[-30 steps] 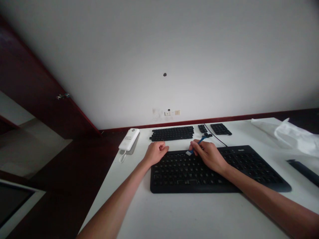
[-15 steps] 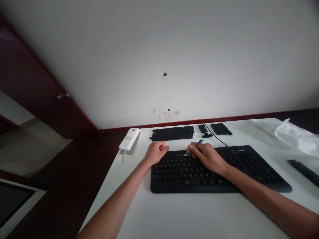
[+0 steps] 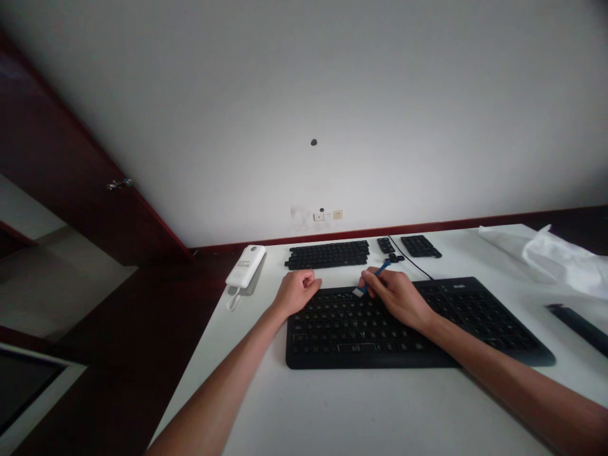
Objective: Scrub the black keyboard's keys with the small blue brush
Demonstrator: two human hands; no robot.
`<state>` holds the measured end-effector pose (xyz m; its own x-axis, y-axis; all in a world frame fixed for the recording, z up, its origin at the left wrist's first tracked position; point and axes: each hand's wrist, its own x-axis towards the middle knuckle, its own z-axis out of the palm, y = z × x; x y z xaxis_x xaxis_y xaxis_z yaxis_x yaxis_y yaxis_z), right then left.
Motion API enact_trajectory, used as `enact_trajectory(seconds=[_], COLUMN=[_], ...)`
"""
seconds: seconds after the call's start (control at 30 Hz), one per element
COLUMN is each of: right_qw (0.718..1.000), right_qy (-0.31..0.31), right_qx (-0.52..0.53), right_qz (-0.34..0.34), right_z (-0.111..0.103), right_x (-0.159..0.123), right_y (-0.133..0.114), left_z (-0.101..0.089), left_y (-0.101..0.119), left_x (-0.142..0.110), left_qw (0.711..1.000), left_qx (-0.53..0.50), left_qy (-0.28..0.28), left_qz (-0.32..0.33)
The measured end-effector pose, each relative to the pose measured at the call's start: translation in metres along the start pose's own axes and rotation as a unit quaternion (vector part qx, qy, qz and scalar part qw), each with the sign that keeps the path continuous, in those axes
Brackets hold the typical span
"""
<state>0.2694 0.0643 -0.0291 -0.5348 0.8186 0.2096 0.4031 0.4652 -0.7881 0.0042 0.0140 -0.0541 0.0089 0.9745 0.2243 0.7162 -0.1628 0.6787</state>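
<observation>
A black keyboard [image 3: 456, 323] lies on the white table [image 3: 380, 411] in front of me. My right hand [image 3: 396, 296] rests over the keyboard's top rows, fingers closed on a small blue-handled brush [image 3: 375, 276]. The brush's pale head touches the keys near the top edge. My left hand [image 3: 297, 291] is curled into a fist at the keyboard's top left corner, thumb on top, with nothing visible in it.
Sets of loose black keycaps [image 3: 329, 254] lie in rows at the back of the table, with smaller groups [image 3: 420, 246] to their right. A white power bank [image 3: 246, 266] sits at the left edge. White cloth [image 3: 555, 256] and a dark bar [image 3: 577, 322] lie right.
My right hand has worked the brush back and forth a little over the top key row. My left fist has stayed in place.
</observation>
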Motion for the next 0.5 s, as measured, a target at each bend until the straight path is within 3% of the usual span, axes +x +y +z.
enact_trajectory(seconds=[0.17,0.5], right_qw=[0.999,1.0], right_qy=[-0.031,0.001], right_qx=[-0.014,0.009], right_qz=[-0.01,-0.008], right_z=[0.0006,-0.0008], right_x=[-0.0002,-0.0016], right_y=[0.0008,-0.0004], left_z=[-0.0005,-0.0004], left_y=[0.0015,0.001], left_x=[-0.0001,-0.0003], left_qw=[1.0,1.0], left_qx=[0.003,-0.002], left_qy=[0.001,0.0], left_qz=[-0.005,-0.002])
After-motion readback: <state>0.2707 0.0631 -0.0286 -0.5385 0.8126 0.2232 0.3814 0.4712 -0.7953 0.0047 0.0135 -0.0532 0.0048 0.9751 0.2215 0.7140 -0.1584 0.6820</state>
